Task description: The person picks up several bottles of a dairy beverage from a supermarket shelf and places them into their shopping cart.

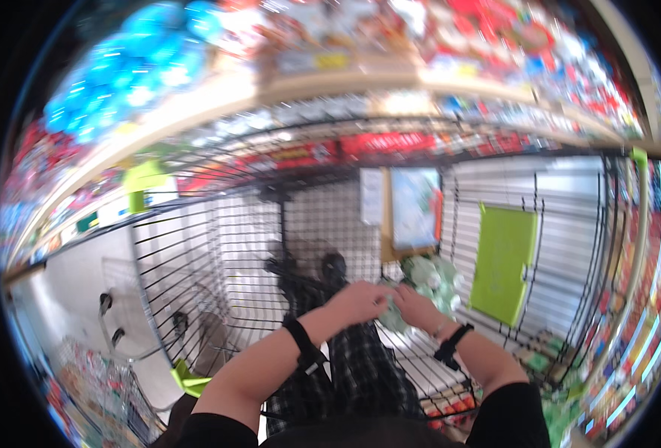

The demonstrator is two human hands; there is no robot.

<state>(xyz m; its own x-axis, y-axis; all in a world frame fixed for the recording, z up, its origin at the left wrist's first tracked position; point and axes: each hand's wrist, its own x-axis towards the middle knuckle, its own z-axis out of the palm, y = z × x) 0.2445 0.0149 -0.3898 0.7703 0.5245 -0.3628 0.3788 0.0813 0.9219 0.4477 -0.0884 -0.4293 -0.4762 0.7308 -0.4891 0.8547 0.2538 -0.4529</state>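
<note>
My left hand (358,299) and my right hand (412,308) meet in front of my body, over a black wire shopping cart. Their fingertips come together by a pale green translucent bundle (434,280), which looks like plastic. Blur hides whether the fingers pinch part of it. Both wrists wear black bands. Behind the bundle, a flat package with a light blue front (414,207) stands upright against the wire mesh. A lime green panel (504,263) is fixed to the cart's right side.
Store shelves (330,84) packed with colourful packaged goods curve across the far side. Blue rounded items (140,61) fill the upper left. More goods line the right edge (638,291). Another wire cart or basket (101,386) with packages stands at the lower left.
</note>
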